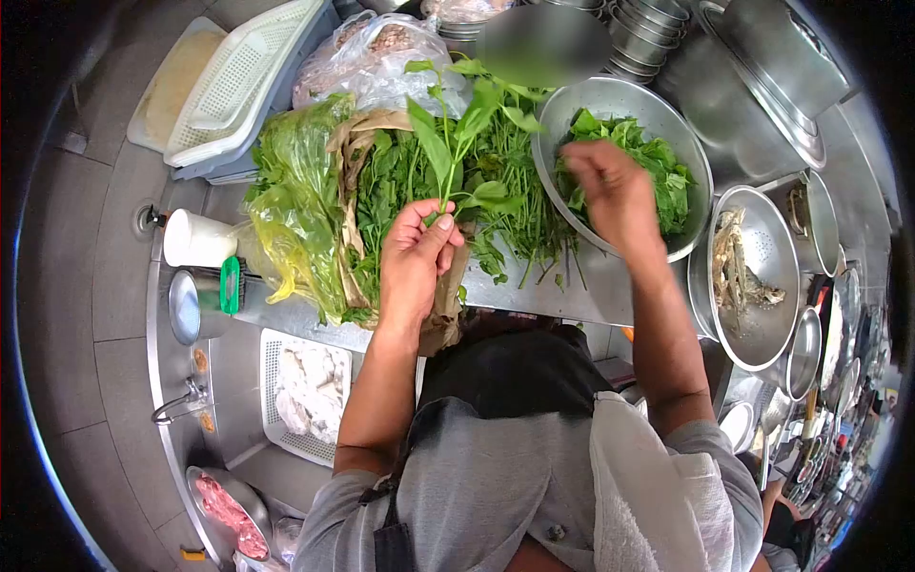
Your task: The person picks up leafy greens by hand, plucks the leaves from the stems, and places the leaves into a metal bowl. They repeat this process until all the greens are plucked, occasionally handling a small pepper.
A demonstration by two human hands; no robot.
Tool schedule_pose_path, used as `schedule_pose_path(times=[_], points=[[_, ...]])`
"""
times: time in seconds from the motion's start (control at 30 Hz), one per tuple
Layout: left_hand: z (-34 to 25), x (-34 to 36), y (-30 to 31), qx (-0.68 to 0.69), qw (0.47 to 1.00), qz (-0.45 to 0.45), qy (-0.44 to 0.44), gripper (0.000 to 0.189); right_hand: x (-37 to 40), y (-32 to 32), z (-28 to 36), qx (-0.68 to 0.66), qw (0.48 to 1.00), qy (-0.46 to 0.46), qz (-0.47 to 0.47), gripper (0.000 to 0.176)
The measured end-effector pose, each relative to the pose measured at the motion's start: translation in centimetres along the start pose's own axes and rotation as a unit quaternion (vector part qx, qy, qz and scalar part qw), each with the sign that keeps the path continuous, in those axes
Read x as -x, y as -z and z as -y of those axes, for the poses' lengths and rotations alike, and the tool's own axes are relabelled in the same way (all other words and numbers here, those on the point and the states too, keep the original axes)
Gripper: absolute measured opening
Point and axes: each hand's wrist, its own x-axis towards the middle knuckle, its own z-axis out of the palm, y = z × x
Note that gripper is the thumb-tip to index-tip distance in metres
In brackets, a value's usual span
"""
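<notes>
At a stainless-steel kitchen counter, a person in a grey shirt and dark apron works through a heap of greens. The left hand [415,253], at centre frame, is closed around the lower stem of 1 leafy sprig [456,124], which stands upright above the fist with its leaves spreading toward the top of the frame. The right hand [610,191], right of centre, reaches down into a metal bowl [610,95] with its fingers bent among the plucked leaves [667,181] that fill the bowl's right half; whether it grips any of them cannot be told.

Between the 2 hands lies a loose pile of greens [510,205], stems pointing toward the person, spread over brown paper [357,143] and touching the bowl's left side. A yellow-green plastic bag [300,191] lies crumpled just left of the pile, with a white cup [195,238] further left. A white plastic basket [238,81] sits in the upper left, a clear bag [372,62] beside it. At right, a metal colander [762,324] holds fish [739,272]. In the lower left, a white tray [272,348] carries pale pieces and a steel dish [205,477] holds red meat.
</notes>
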Motion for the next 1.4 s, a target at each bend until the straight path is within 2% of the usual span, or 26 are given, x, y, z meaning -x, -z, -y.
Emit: schedule_pose_path(times=[0.03,0.1,0.13,0.23,0.3,0.4,0.5,0.63,0.73,0.83,0.87,0.9,0.93,0.97,1.0,1.03,1.07,1.1,1.17,1.23,1.27,1.4], points=[[-0.2,-0.1,-0.3,-0.003,1.0,0.001,0.004,0.017,-0.2,1.4,-1.2,0.06,0.998,-0.018,-0.02,0.017],[-0.4,-0.4,-0.8,-0.009,1.0,0.002,0.011,0.017,-0.5,4.1,-2.5,0.256,0.967,0.01,0.014,0.015],[-0.3,-0.6,-1.0,-0.005,1.0,0.012,0.003,0.016,-0.2,4.5,-2.4,0.277,0.961,0.02,-0.001,0.017],[0.0,-1.0,-2.2,-0.03,0.999,0.033,-0.008,0.017,0.3,2.9,0.7,0.082,0.996,-0.001,0.022,0.021],[-0.3,-1.1,-3.2,-0.041,0.998,0.053,-0.008,0.018,0.7,0.3,2.9,0.02,0.998,0.033,0.054,0.019],[-0.6,-1.0,-4.4,-0.046,0.997,0.065,-0.013,0.018,0.7,-2.7,2.5,-0.022,0.995,0.091,0.026,0.012],[-0.4,-0.8,-4.1,-0.042,0.996,0.073,-0.007,0.018,1.3,-2.0,2.7,-0.108,0.992,-0.031,0.053,0.008],[-0.1,-0.4,-4.2,-0.027,0.996,0.085,0.003,0.017,1.8,-1.7,2.8,-0.177,0.98,-0.048,0.076,0.005],[0.0,-0.3,-4.7,-0.023,0.995,0.098,0.006,0.017,2.2,-2.3,2.3,-0.111,0.99,0.013,0.088,0.007],[0.4,-0.1,-5.3,-0.084,0.993,0.083,0.005,0.017,2.2,-1.7,1.4,-0.136,0.989,-0.03,0.052,0.008],[0.6,-0.1,-5.4,-0.11,0.991,0.072,-0.016,0.016,2.3,-1.4,1.1,-0.186,0.982,-0.028,-0.015,0.008],[0.9,-0.2,-5.5,-0.137,0.988,0.059,-0.037,0.016,2.0,0.0,0.0,-0.176,0.983,-0.042,-0.038,0.009],[1.1,-0.3,-5.4,-0.162,0.984,0.046,-0.06,0.016,1.9,1.4,-0.8,-0.136,0.983,-0.097,-0.075,0.011],[1.1,-0.4,-5.2,-0.253,0.961,0.024,-0.104,0.016,1.6,3.0,-3.1,0.037,0.995,-0.033,-0.091,0.016],[1.2,-0.5,-4.9,-0.342,0.928,0.002,-0.146,0.016,1.4,4.8,-3.5,0.212,0.972,0.024,-0.099,0.022],[0.6,-0.3,-5.2,-0.428,0.885,-0.018,-0.184,0.016,0.9,5.8,-3.1,0.282,0.953,0.019,-0.11,0.025],[-0.3,-0.1,-5.6,-0.474,0.869,-0.021,-0.144,0.017,0.7,6.1,-2.3,0.268,0.956,0.044,-0.109,0.026],[-0.4,-0.1,-5.8,-0.493,0.852,-0.023,-0.176,0.018,0.6,6.2,-1.3,0.254,0.959,0.068,-0.108,0.027],[-0.4,-0.2,-6.1,-0.531,0.812,-0.02,-0.241,0.019,1.1,4.6,1.8,0.209,0.968,0.134,-0.041,0.037],[-0.4,-0.4,-6.6,-0.519,0.802,-0.011,-0.295,0.02,1.1,2.2,4.1,0.211,0.952,0.222,-0.02,0.024],[-0.3,-0.4,-6.8,-0.513,0.796,-0.005,-0.321,0.02,1.2,1.5,4.2,0.213,0.952,0.22,0.005,0.023],[-0.3,0.0,-6.7,-0.546,0.783,0.017,-0.297,0.02,1.6,-0.2,2.9,0.22,0.945,0.229,0.073,0.018]])
